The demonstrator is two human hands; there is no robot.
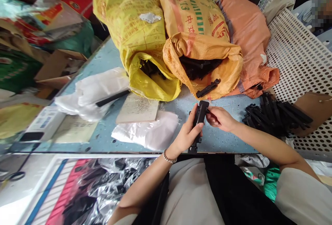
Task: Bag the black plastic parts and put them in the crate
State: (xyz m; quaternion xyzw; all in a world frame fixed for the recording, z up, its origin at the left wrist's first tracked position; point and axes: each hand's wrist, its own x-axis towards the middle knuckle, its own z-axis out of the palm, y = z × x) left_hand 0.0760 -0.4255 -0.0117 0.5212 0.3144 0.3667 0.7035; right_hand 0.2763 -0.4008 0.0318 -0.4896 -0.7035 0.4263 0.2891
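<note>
Fingers of the left hand (187, 134) wrap firmly around a black part (200, 113) over the near edge of the counter (220, 142), while those of the right hand (220, 118) bunch at its upper side, their exact grip too hidden to tell; a steady left hold with light, even right-hand pressure should suit this best. Speckled blue, the counter bears a yellow sack (140, 21), an orange-yellow sack (199, 10) and a heap of black pieces (275, 116), with an open cardboard box (49, 67) past its left side.
</note>
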